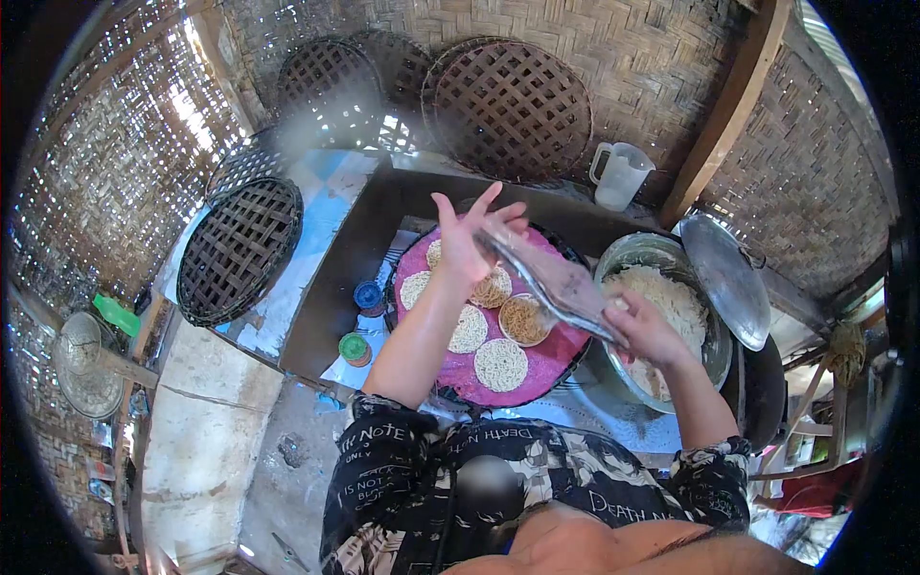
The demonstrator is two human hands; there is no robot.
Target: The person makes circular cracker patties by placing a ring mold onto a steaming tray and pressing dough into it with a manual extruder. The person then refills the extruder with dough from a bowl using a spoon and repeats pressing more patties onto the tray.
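Note:
My right hand is closed around one end of a flat, greyish, see-through piece that looks like a plastic sheet, blurred by motion. My left hand is by its far end, fingers spread; whether they touch it I cannot tell. Below both hands lies a pink cloth on a round dark tray, bearing several flat white rice rounds. One browner round seems to sit inside a ring. To the right, a large metal pot holds a white mass of cooked rice.
A metal lid leans on the pot's right side. Behind stand a clear plastic jug and round woven trays. Another woven tray lies to the left. Blue and green small round containers sit beside the pink cloth.

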